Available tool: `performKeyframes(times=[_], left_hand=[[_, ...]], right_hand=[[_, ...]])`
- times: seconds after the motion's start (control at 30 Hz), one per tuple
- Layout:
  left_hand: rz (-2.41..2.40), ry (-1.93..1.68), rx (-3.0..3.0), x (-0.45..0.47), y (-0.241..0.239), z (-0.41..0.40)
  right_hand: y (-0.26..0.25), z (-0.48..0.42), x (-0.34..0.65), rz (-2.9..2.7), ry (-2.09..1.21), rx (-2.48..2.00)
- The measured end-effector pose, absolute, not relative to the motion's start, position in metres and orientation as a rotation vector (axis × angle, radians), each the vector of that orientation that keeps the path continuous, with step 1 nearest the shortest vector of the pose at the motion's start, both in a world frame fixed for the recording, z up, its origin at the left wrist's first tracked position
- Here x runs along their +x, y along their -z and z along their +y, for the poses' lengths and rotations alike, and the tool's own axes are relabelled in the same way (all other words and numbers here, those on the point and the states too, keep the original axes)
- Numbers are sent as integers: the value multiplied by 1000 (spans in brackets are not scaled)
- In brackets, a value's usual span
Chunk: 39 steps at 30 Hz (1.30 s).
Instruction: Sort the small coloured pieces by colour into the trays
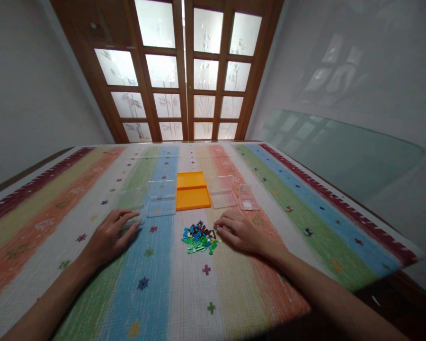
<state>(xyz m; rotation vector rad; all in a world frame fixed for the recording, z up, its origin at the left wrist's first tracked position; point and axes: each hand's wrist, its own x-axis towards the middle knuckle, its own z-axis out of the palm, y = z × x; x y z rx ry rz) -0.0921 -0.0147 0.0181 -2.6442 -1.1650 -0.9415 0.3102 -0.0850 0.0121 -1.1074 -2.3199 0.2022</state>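
A heap of small toy building bricks (199, 238), in blue, green, dark brown and a few yellow, lies on the striped tablecloth between my hands. My right hand (237, 230) rests at the heap's right edge, its fingers loosely bent and pointing left; no held piece shows. On the left, my left hand (114, 233) lies with thumb and fingers apart, holding nothing. Its fingertips are beside a very faint clear box (132, 192), and I cannot tell whether they touch it. Beyond the heap stands an orange box (193, 199), open with its lid raised behind.
Left of the orange box is a clear open box (161, 207). To its right are another clear box (224, 199) and a smaller clear box (248, 203) with something white inside. The tablecloth (190, 293) covers the table, whose far edge is near wooden glass-paned doors (188, 94).
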Motion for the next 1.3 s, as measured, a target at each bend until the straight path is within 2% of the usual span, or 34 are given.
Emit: performKeyframes(times=[0.37,0.7,1.0,1.3], left_hand=[[-1067,1103,-2711,-87,-17,-38],[-1099,708,-3150,-34,-31,-38],[-1066,531,-3333,6,-33,-33],[-1034,520,-3400,14,-32,-31]], right_hand=[[-17,-84,309,-2267,-390,-1189],[-21,-69,314,-2422,-484,-1142],[-15,-73,309,-2378,-424,-1197],[-14,-83,308,-2404,-334,-1203]])
